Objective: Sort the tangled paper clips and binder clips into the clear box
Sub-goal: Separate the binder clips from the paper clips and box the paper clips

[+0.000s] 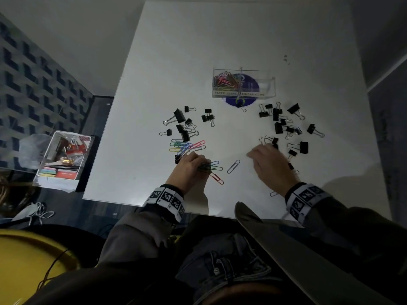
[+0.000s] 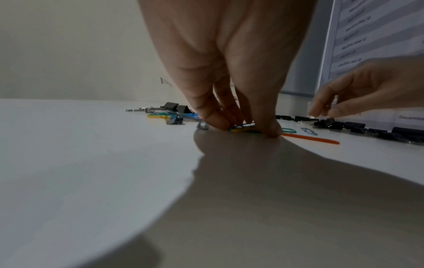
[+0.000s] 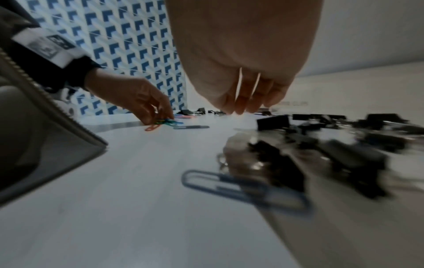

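The clear box [image 1: 267,88] stands at mid-table, with coloured paper clips [image 1: 225,81] in its left compartment. My left hand [image 1: 203,167] pinches a small bunch of paper clips [image 2: 243,127] down on the table; a red clip [image 1: 217,178] sticks out beside it. More coloured clips [image 1: 187,147] lie just beyond that hand. My right hand [image 1: 255,157] hovers over the table holding nothing, its fingers [image 3: 245,101] hanging loosely. Black binder clips lie in a left group [image 1: 182,124] and a right group [image 1: 284,124]. A single blue-grey paper clip [image 1: 233,166] lies between my hands.
A blue disc [image 1: 240,102] lies under the box. The white table [image 1: 198,51] ends close to my body. A bin of stationery [image 1: 63,155] stands left of the table on a lower surface. Another paper clip [image 3: 243,188] lies under my right wrist.
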A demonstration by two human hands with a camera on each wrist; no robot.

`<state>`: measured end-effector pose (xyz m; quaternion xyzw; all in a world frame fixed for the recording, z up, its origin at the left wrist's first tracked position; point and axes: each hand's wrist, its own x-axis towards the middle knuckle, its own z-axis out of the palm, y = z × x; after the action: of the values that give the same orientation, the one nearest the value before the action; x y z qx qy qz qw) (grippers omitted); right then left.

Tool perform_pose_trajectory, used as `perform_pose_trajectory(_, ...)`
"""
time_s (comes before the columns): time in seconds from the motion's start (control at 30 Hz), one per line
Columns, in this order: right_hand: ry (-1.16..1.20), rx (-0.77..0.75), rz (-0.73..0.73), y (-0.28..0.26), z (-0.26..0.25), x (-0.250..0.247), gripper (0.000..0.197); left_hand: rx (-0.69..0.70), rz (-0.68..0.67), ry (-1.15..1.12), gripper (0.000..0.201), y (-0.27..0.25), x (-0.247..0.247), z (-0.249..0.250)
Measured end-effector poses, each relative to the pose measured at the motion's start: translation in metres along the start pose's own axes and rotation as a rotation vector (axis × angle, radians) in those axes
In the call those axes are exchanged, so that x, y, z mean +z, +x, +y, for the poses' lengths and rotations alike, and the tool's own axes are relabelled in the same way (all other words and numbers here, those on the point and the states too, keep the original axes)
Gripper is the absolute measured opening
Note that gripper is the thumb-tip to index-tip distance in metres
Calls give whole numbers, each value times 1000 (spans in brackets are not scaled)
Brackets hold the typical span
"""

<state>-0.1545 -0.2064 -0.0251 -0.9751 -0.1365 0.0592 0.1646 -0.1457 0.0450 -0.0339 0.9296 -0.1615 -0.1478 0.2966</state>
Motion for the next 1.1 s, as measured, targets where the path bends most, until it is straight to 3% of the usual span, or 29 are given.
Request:
perform_pose_trajectory(0.07,-8,-110,-98,4,-13,6,24,8,-13,8,39,1,-1,-2)
perform_pose_trajectory(0.13,2,-119,-185,10,-22,8,23,8,-22,9,36,3,-3,-2)
perform_pose_trajectory(0.33,89,116,-308,22,-37,2,7,3,-49,34,26,8,-5,4)
perform_pose_trajectory(0.47,216,167,-295,17,-67,1,12,-31,-53,41,19,13,-1,-1)
perform_pose_trajectory(0.57,253,198,-285,12,-82,12,31,-34,-49,19,18,13,3,-4)
perform_pose_trajectory(0.67,172,195,-276,9,-89,26,38,-31,-28,20,19,13,6,-6)
perform_pose_trajectory(0.8,29,170,-151,2,-94,37,30,10,-17,52,20,11,9,-8)
perform_pose_trajectory(1.0,-229,28,-89,-2,-90,41,18,27,-68,47,14,11,4,-7)
perform_pose_trajectory(1.03,-226,11,-101,-1,-88,42,19,34,-91,49,14,12,3,-6)
perform_pose_trajectory(1.1,-197,-17,-132,1,-82,45,39,64,-121,62,14,14,2,-2)
